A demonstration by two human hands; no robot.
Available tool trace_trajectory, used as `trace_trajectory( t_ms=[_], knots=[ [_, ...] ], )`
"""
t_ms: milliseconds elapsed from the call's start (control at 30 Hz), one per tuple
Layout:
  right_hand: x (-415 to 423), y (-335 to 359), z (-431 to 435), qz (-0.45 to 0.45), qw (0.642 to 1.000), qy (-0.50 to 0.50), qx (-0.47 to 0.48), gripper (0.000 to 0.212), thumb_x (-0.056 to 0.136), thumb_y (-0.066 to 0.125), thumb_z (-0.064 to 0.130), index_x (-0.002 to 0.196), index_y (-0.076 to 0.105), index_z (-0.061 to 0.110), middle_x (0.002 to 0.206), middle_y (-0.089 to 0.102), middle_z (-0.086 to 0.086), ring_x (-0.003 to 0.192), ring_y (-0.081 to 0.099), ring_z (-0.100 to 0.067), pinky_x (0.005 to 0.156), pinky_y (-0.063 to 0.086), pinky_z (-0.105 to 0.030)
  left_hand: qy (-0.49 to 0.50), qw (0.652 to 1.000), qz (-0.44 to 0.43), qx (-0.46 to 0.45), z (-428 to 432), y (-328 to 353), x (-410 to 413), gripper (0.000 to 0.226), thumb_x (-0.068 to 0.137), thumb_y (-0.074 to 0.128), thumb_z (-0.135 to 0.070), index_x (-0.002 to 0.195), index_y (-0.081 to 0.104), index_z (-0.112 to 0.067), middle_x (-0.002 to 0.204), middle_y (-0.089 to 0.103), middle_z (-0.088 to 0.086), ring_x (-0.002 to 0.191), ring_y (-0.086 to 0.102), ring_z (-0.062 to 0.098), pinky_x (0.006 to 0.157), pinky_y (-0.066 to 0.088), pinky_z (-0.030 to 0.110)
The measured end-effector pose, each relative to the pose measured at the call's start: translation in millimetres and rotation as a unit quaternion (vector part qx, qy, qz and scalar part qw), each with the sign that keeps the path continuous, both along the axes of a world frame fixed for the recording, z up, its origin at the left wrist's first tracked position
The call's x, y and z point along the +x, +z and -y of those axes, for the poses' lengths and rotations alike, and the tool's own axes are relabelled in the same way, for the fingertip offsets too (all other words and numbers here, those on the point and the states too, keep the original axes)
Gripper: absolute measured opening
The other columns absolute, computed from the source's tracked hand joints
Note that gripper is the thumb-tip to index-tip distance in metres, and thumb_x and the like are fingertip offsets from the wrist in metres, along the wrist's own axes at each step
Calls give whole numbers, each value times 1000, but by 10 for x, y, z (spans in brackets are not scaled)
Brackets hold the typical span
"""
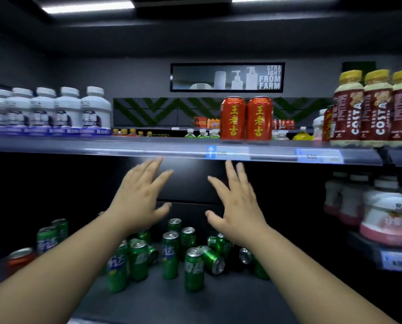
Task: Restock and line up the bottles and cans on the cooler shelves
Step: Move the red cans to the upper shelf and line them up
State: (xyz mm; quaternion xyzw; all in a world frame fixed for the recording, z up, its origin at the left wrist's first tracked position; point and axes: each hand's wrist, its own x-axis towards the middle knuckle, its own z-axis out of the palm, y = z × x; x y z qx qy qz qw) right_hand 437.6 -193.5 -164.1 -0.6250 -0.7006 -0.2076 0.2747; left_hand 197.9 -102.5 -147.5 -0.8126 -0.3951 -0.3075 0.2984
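Note:
My left hand (141, 195) and my right hand (237, 204) are both raised in front of the cooler with fingers spread, holding nothing, just below the upper shelf's front edge (148, 150). Two red cans (246, 118) stand side by side on that upper shelf, above and between my hands. On the lower shelf (218, 305), beneath my hands, several green cans (170, 253) stand in a loose cluster, and a few of them lie tipped over (213, 259). A red can (20, 257) sits at the lower shelf's left end.
White bottles (69, 111) line the upper shelf's left side. Brown Costa bottles with yellow caps (375, 108) stand at its right. White and pink bottles (382, 213) fill a side shelf at the right. Small bottles show on far shelves behind.

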Motion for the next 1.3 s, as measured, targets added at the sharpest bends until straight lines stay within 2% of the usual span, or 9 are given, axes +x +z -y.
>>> trace_trajectory(
  t_ms=[133,200,300,400,500,700,967,1133,1300],
  knots=[
    [-713,-439,-170,-63,988,71,-120,82,89,62,48,158,19,38,169,5,4,155,10,-19,122,23,-39,10,995,13,-100,110,-417,-711,80,72,48,-58,140,53,-16,135,59,10,120,59,32,99,51,42],
    [-1092,-655,-262,-86,979,86,-166,82,87,63,49,157,21,38,167,14,6,152,20,-20,120,27,-39,24,990,11,-140,145,-623,-1114,81,73,47,-58,142,50,-16,132,60,5,113,62,29,94,53,39],
    [-1646,-916,-364,-99,966,110,-212,82,88,62,51,157,20,35,163,24,9,148,29,-19,116,33,-37,62,980,-3,-187,229,-871,-1737,79,78,48,-58,148,40,-22,138,54,1,119,58,26,94,51,38],
    [-2157,-1088,-403,-118,956,117,-242,83,88,63,50,157,19,36,163,24,9,146,32,-19,112,37,-38,92,967,1,-236,293,-1092,-2297,78,82,53,-55,151,32,-27,143,49,-1,125,53,25,96,48,38],
    [-2580,-1228,-426,-135,948,123,-262,82,89,65,49,157,20,37,163,26,5,146,32,-19,112,37,-37,108,956,25,-272,351,-1286,-2725,77,78,47,-55,149,33,-29,143,48,-2,125,53,27,95,49,40],
    [-3097,-1435,-489,-143,937,134,-289,79,91,65,46,157,22,35,160,31,3,143,36,-19,108,39,-36,113,942,52,-313,321,-1591,-3289,67,84,54,-51,146,36,-31,141,46,-7,124,52,22,94,48,40],
    [-3305,-1646,-979,-177,928,124,-303,78,88,66,48,154,26,37,157,36,3,135,45,-20,103,44,-35,108,928,91,-344,-100,-1835,-3453,63,85,56,-48,144,38,-33,138,46,-8,119,55,18,92,50,37],
    [-3441,-1883,-1466,-241,900,141,-336,78,86,69,46,152,29,37,151,42,-1,108,58,-18,85,51,-31,113,917,112,-365,-466,-2027,-3408,64,85,58,-47,144,36,-35,137,47,-8,114,57,17,88,51,36],
    [-3620,-2081,-2028,-298,871,148,-360,81,80,78,42,149,36,30,147,46,-3,124,50,-19,96,44,-31,120,913,137,-364,-811,-2128,-3517,69,88,60,-48,148,31,-34,145,44,-8,122,54,16,93,49,33]
  ],
)
